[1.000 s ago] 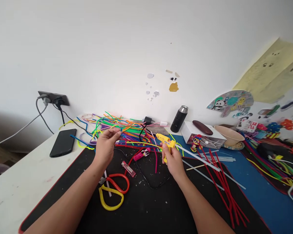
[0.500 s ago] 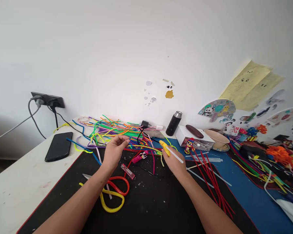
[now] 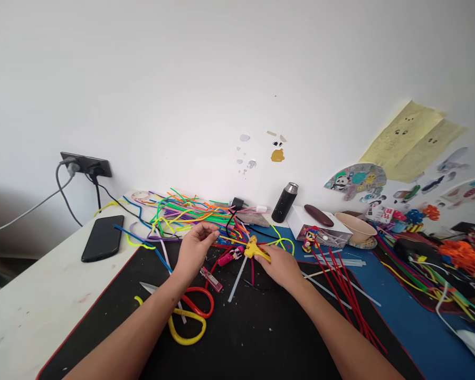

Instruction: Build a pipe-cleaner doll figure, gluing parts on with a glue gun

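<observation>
My right hand point(image 3: 281, 264) is closed around the handle of a yellow glue gun point(image 3: 255, 250). A translucent glue stick point(image 3: 237, 279) juts from it down and to the left, over the black mat. Left of it, my left hand point(image 3: 198, 245) has thumb and forefinger pinched together on the end of a thin yellow pipe cleaner point(image 3: 233, 240), which stretches toward the glue gun. Between my hands lie a small pink doll figure point(image 3: 230, 256) and a pink-red clip-like piece point(image 3: 211, 279). Scissors with red and yellow handles point(image 3: 188, 330) rest beside my left forearm.
Colourful pipe cleaners point(image 3: 190, 211) pile up along the wall. A phone point(image 3: 103, 238) lies at left. Behind my right hand stand a black flask point(image 3: 285, 203), a white box point(image 3: 320, 224) and a bowl point(image 3: 358, 229). Red stems point(image 3: 348, 301) lie by my right forearm.
My right hand has turned the glue gun, so its stick swings from lower right to lower left. My left hand has shifted slightly right, still pinched. The whole view has shifted a little.
</observation>
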A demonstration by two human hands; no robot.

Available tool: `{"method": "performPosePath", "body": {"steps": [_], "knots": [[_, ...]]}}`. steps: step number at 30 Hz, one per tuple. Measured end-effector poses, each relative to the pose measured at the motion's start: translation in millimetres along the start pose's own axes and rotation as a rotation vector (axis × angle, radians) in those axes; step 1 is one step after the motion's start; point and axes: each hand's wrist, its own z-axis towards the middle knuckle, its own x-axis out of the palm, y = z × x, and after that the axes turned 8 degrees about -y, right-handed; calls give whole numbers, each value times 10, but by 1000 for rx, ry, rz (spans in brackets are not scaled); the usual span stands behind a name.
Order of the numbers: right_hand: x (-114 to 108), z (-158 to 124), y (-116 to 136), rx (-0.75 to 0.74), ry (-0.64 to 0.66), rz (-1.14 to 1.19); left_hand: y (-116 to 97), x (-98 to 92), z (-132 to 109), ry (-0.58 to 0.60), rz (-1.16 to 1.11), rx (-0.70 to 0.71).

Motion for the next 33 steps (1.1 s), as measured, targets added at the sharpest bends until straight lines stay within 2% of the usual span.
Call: {"method": "performPosePath", "body": {"steps": [3, 7, 11, 14, 20, 33], "knots": [[-58, -17, 3, 13, -40, 33, 8, 6, 1, 9, -7, 11], [-162, -57, 109, 35, -184, 225, 24, 20, -7, 31, -12, 12], [-254, -107, 378, -36, -292, 402, 38, 34, -39, 45, 27, 28], [-290, -116, 609, -105, -324, 434, 39, 48, -73, 53, 63, 42], [-236, -28, 873, -155, -316, 443, 24, 86, -145, 84, 124, 90], [-179, 8, 977, -138, -293, 393, 9, 113, -213, 117, 155, 137]]}}
